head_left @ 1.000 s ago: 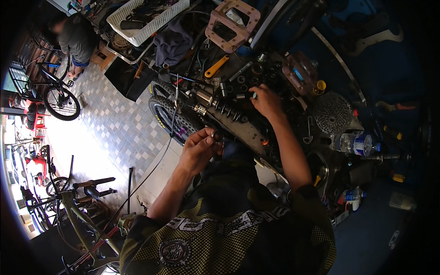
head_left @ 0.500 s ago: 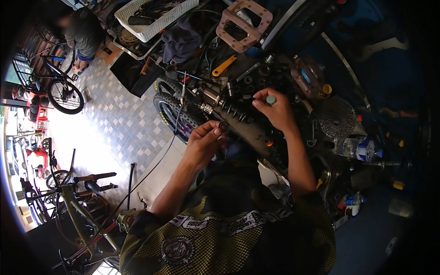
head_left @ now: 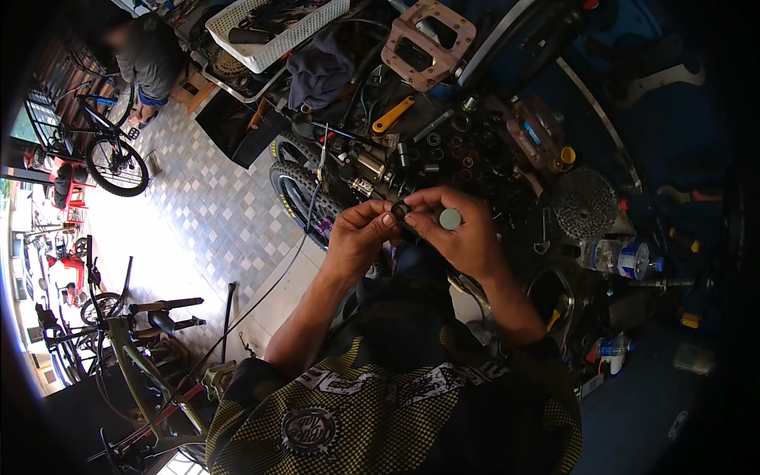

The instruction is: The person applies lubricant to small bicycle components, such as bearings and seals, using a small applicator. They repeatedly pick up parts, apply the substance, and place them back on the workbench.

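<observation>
My left hand (head_left: 358, 239) is closed, its thumb and forefinger pinching a small dark ring (head_left: 400, 210). Against the ring's other side rest the fingertips of my right hand (head_left: 469, 237). That hand also grips a small thing with a round grey-green end (head_left: 450, 218), tucked among its fingers; the rest of it is hidden. Just beyond my hands lie a shock absorber with a metal body (head_left: 369, 165) and several small dark rings and metal sleeves (head_left: 467, 161).
A yellow crank arm (head_left: 393, 115), a flat pedal (head_left: 428, 45), a white basket (head_left: 265, 55) and a cassette (head_left: 584, 203) crowd the bench. Plastic bottles (head_left: 625, 258) lie at right. Bicycles (head_left: 116, 165) and another person (head_left: 148, 59) are on the left.
My right hand has come down and left to meet my left hand at the ring. The left hand has moved slightly up and right, still pinching it.
</observation>
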A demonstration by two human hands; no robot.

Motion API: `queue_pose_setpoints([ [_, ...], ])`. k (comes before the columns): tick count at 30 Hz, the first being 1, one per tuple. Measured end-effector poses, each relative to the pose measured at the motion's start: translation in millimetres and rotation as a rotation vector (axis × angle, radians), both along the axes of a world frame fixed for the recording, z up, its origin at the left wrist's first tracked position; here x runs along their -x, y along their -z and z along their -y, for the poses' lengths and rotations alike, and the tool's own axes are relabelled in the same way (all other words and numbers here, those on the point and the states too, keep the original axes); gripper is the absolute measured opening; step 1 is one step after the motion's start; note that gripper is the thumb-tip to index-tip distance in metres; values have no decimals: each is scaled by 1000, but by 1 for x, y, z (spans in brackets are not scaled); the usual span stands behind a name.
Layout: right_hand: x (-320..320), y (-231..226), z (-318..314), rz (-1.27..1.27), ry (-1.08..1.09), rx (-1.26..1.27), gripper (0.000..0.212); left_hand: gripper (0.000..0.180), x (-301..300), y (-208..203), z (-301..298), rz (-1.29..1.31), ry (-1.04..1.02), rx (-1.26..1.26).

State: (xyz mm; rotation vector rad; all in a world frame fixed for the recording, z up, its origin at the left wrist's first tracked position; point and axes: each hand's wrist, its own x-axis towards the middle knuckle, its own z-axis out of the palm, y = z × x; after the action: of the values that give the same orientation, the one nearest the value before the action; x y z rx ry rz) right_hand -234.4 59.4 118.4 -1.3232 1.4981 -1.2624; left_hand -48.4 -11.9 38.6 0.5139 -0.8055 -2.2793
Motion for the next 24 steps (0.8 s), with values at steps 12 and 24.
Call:
queue_pose_setpoints([
  [12, 7, 7, 5, 103, -52, -116, 13, 14, -5, -14, 5, 267, -44, 259],
  [24, -6, 7, -2, -81, -43, 7, 13, 11, -2, -15, -2, 248, -126, 267],
])
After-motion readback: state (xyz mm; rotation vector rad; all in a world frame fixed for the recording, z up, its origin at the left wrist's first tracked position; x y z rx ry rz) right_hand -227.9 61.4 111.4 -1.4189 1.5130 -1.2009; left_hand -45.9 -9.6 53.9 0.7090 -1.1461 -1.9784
